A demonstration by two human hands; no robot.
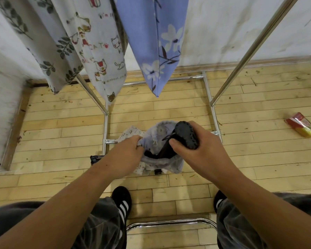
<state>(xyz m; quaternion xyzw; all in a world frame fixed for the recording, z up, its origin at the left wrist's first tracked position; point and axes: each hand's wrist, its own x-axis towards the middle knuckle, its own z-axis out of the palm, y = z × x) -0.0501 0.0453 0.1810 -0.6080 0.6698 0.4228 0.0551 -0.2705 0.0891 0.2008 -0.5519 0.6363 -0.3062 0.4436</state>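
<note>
My left hand grips the rim of a pale grey-blue drawstring cloth bag, holding its mouth up. My right hand grips a black shoe by its studded sole, toe end tilted down into the bag's opening. A dark strap or second black piece shows inside the bag. A small cat-print cloth peeks out behind my left fingers. The lower part of the bag is partly hidden by my hands.
A chrome clothes rack stands ahead on the wooden floor, with a leaf-print cloth, a cat-print cloth and a blue flowered cloth hanging from it. A red and yellow packet lies on the right. A chrome bar curves between my feet.
</note>
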